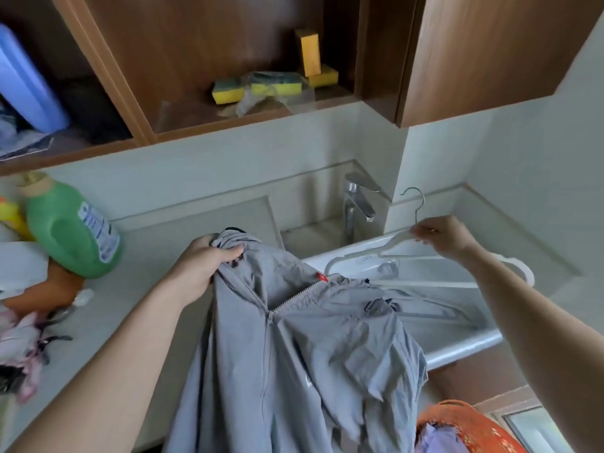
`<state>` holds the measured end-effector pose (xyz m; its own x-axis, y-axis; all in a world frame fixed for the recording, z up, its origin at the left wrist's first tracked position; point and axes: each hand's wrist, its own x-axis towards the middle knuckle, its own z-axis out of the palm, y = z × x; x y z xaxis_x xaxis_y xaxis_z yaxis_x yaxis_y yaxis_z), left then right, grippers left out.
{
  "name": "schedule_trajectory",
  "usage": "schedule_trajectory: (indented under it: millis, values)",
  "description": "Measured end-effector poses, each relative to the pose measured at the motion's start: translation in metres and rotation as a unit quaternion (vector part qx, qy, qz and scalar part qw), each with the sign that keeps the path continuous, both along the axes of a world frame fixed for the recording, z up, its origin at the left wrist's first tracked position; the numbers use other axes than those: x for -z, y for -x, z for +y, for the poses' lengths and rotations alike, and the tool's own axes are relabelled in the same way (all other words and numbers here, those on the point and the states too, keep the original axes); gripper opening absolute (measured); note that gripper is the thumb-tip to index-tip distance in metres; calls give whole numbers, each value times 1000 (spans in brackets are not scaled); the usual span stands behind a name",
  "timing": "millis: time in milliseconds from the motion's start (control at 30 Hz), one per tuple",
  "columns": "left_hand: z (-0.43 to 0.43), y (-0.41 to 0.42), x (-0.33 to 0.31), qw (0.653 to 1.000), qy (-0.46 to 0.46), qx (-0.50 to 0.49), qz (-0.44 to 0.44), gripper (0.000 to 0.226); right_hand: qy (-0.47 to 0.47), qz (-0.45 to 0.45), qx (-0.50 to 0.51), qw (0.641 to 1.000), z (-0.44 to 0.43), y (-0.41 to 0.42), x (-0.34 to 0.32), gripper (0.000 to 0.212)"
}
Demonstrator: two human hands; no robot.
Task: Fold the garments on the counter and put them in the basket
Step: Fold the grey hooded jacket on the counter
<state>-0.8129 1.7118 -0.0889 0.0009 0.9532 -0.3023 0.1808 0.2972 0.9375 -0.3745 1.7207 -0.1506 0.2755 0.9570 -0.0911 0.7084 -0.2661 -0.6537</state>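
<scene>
The grey zip jacket [294, 354] hangs long-axis down over the desk [130, 305] edge, collar uppermost, bunched in the gripping left hand [206, 259]. Beyond, the right hand [447, 235] pinches a white hanger [392, 253] above the sink [457, 351], hook pointing up.

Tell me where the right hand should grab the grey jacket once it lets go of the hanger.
Probably the slumped shoulder right of the open zip, pinched from above on the right side. The left hand grips the collar end, so the grey jacket hangs lopsided; the right hand, holding the white hanger, is nearest that shoulder.
</scene>
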Motion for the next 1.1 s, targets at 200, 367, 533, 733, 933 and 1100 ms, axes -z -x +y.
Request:
schedule_trajectory:
  millis: [200, 367, 533, 733, 933, 1100]
  values:
    - [3, 21, 10, 999, -6, -30, -11, 18, 1, 10, 75, 997, 8, 37, 21, 35]
    - [-20, 47, 8, 997, -16, -29, -65, 14, 156, 62, -162, 972, -32, 117, 23, 24]
    - [-60, 95, -5, 993, -31, -29, -111, 2, 257, 166, -208, 929, -84, 172, 6, 88]
    - [-125, 177, -1, 986, -58, -73, -136, 21, 293, 97, -192, 932, -133, 263, 0, 83]
    - [-184, 238, 5, 981, -96, -76, -149, 30, 218, 75, -245, 942, -173, 340, 1, 63]
    - [-192, 274, 2, 967, -99, -148, -182, 47, 15, 40, -233, 972, -163, 379, -64, 48]
